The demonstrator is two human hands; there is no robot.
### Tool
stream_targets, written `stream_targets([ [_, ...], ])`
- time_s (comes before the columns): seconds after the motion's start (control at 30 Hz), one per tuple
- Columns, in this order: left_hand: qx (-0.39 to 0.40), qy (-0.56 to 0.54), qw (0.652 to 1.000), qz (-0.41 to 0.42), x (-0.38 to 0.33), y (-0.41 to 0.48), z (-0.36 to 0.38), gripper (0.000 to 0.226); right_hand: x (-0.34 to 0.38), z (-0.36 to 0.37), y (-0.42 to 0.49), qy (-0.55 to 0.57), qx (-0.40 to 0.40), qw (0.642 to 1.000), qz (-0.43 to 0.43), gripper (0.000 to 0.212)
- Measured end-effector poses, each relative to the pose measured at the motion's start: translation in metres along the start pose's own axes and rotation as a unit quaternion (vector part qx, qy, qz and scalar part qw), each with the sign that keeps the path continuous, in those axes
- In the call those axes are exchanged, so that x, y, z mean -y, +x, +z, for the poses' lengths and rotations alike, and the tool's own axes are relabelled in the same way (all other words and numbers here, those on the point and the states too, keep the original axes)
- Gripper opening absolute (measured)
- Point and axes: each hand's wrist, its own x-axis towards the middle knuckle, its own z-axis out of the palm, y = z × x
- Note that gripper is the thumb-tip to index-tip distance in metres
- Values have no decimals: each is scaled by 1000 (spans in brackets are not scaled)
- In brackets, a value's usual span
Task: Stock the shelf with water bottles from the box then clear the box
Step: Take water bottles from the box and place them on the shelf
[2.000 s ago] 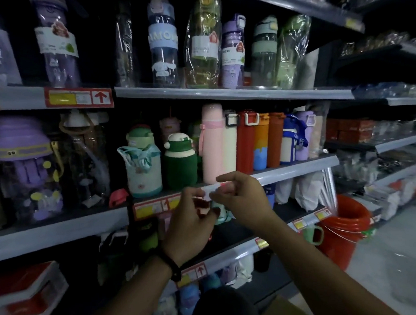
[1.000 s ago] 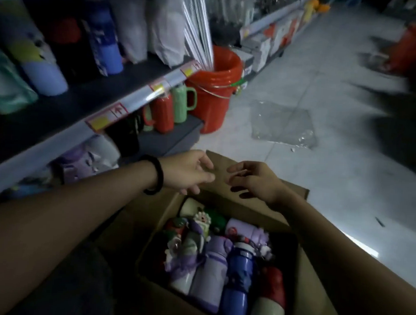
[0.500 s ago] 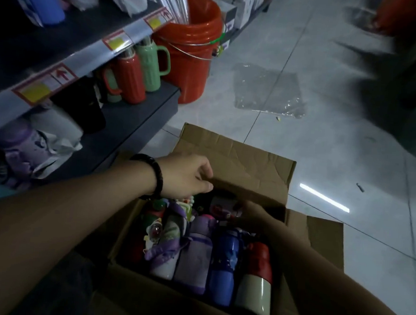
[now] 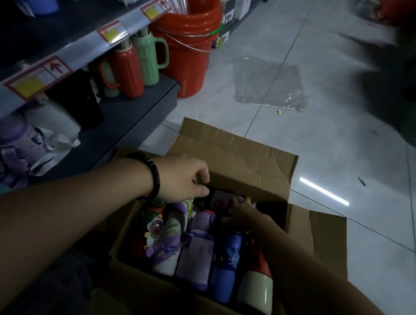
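While both arms reach down at lower centre of head view, cardboard box (image 4: 229, 156) sits open on tiled floor (image 4: 324, 145), far flap upright. Water bottles (image 4: 196, 251) lie packed side by side inside: purple, blue, red-and-cream. Left hand (image 4: 181, 177), dark bracelet (image 4: 150, 175) at wrist, fingers curled loosely over box's far end; cannot tell if gripping. Right hand (image 4: 242, 214) deep among bottle tops, touching pale bottle (image 4: 220, 200); closure unclear. Shelf (image 4: 121, 118) upper left holds red and green jugs. Red bucket (image 4: 187, 36) beside shelf. Plastic sheet (image 4: 270, 83) on floor, upper centre.
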Motion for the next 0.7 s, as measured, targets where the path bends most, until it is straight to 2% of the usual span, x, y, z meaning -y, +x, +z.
stream_targets([
  [0.13, 16, 18, 1000, 1, 3, -1, 2, 35, 10, -38, -17, 4, 71, 997, -41, 85],
  [0.37, 9, 19, 1000, 0, 5, -3, -1, 30, 1, -47, -21, 40, 103, 990, -91, 78],
  [0.47, 13, 22, 1000, -7, 5, -5, -1, 30, -6, -48, -19, 65, 97, 988, -105, 80],
  [0.6, 20, 20, 1000, -13, 4, -7, -3, 32, 6, -66, -32, 0, 87, 981, -175, 59],
  [0.7, 18, 14, 1000, -17, 5, -9, -6, 33, 23, -99, -56, 50, 79, 980, -173, 68],
])
